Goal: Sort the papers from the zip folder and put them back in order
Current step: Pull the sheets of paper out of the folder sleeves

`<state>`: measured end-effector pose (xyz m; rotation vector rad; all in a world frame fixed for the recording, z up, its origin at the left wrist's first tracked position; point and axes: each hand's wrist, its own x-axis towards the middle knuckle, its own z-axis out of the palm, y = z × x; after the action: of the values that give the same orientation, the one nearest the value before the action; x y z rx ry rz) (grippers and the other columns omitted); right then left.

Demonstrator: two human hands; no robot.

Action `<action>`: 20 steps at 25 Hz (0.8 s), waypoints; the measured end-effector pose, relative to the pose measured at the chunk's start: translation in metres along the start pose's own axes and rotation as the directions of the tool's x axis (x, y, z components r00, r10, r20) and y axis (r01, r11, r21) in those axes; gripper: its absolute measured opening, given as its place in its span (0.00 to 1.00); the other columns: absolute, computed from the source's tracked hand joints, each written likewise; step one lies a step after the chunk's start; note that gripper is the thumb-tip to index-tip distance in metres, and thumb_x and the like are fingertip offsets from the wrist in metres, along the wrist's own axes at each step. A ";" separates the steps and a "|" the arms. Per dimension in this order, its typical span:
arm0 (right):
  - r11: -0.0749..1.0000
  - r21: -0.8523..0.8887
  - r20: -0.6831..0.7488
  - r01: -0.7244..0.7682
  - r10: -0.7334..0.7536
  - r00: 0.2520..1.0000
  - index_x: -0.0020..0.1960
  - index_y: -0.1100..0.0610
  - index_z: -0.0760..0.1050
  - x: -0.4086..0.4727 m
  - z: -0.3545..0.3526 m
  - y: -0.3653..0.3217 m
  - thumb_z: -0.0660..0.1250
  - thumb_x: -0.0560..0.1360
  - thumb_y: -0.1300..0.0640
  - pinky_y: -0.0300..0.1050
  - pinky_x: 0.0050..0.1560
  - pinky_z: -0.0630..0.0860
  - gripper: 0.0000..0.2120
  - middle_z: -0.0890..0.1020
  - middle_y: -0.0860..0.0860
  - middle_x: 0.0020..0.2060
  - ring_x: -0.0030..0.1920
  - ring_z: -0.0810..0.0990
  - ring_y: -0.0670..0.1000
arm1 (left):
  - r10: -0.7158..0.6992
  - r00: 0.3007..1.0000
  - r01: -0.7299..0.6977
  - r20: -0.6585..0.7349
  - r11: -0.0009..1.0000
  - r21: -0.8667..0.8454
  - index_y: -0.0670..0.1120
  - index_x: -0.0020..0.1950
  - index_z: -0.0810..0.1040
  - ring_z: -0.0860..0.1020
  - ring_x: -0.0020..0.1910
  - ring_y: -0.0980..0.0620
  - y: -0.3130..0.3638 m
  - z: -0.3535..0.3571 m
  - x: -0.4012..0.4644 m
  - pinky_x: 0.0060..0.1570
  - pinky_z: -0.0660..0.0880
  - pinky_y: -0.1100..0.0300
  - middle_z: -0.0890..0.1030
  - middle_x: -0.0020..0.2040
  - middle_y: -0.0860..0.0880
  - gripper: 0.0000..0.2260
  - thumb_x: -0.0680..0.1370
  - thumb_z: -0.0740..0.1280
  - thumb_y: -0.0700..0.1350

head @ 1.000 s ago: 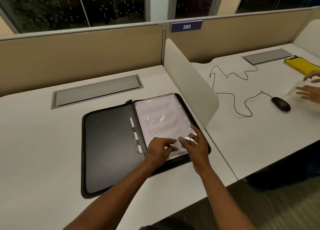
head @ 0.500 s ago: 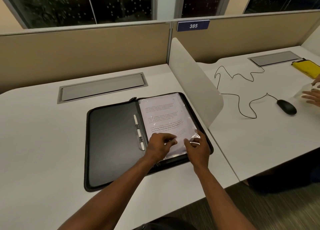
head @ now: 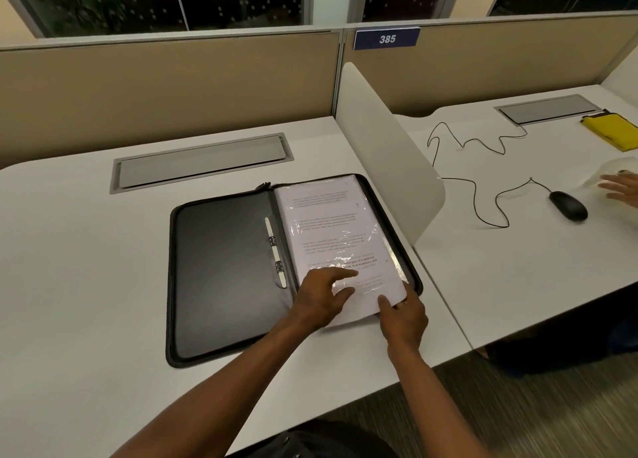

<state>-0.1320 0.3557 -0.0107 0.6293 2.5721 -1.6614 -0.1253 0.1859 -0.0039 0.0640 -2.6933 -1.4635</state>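
**Both hands on the papers in the open folder**

The left hand rests on the sleeved papers, fingers loosely spread, grasping nothing. The right hand pinches the stack's near corner, thumb on top. The papers lie in the zip folder, open on the tabletop under both hands.

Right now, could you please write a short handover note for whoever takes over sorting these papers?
Left hand: fingers loosely bent, resting on the papers near their lower edge.
Right hand: grips the papers' lower right corner, which sticks out past the folder's near edge.
Folder: lies open on the desk; left half bare, with a white clip strip by the spine. The papers, under clear plastic, lie on the right half.
Done: folder unzipped and opened.
Left: take the papers out, sort them, put them back in order.
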 end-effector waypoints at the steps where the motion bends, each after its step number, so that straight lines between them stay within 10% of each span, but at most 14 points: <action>1: 0.997 0.066 0.015 -0.046 0.045 0.999 0.67 0.56 0.75 -0.005 -0.005 0.004 0.73 0.76 0.64 0.55 0.56 0.82 0.20 0.82 0.56 0.58 0.52 0.81 0.52 | -0.014 0.999 0.013 -0.050 1.000 -0.012 0.53 0.59 0.83 0.79 0.57 0.57 -0.002 -0.001 -0.008 0.61 0.75 0.58 0.83 0.57 0.55 0.13 0.75 0.74 0.47; 6: 0.911 0.322 0.122 -0.258 0.231 0.965 0.59 0.59 0.79 -0.047 -0.036 0.022 0.72 0.76 0.67 0.50 0.49 0.84 0.13 0.84 0.56 0.52 0.51 0.84 0.56 | -0.293 0.902 0.270 -0.319 0.956 -0.113 0.52 0.58 0.80 0.75 0.56 0.55 -0.011 -0.011 -0.060 0.58 0.73 0.64 0.79 0.56 0.56 0.13 0.75 0.75 0.46; 10: 0.895 0.339 0.108 -0.289 0.268 0.957 0.55 0.57 0.78 -0.091 -0.061 0.027 0.70 0.76 0.70 0.46 0.44 0.83 0.12 0.83 0.55 0.51 0.52 0.83 0.55 | -0.541 0.829 0.490 -0.143 0.825 -0.281 0.57 0.63 0.72 0.73 0.63 0.52 0.001 -0.014 -0.099 0.66 0.73 0.52 0.72 0.62 0.55 0.20 0.75 0.75 0.49; 14: 0.875 0.368 0.076 -0.315 0.309 0.948 0.59 0.57 0.76 -0.136 -0.081 0.031 0.69 0.76 0.71 0.50 0.46 0.81 0.15 0.82 0.54 0.51 0.52 0.81 0.55 | -0.502 0.851 0.469 -0.152 0.858 -0.208 0.55 0.74 0.67 0.64 0.72 0.52 0.009 -0.018 -0.122 0.72 0.65 0.53 0.62 0.74 0.52 0.30 0.74 0.75 0.53; 20: 0.935 0.272 0.042 -0.229 0.226 0.973 0.49 0.53 0.76 -0.212 -0.107 0.016 0.71 0.72 0.73 0.64 0.52 0.81 0.17 0.82 0.52 0.48 0.49 0.81 0.56 | -0.629 0.685 0.709 0.367 0.461 -0.533 0.56 0.69 0.67 0.79 0.55 0.54 0.034 -0.033 -0.167 0.46 0.79 0.59 0.77 0.65 0.51 0.25 0.76 0.69 0.61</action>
<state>0.0897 0.3866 0.0693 0.8901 2.1752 -1.9452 0.0441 0.1892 0.0350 1.1613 -2.0989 -2.6081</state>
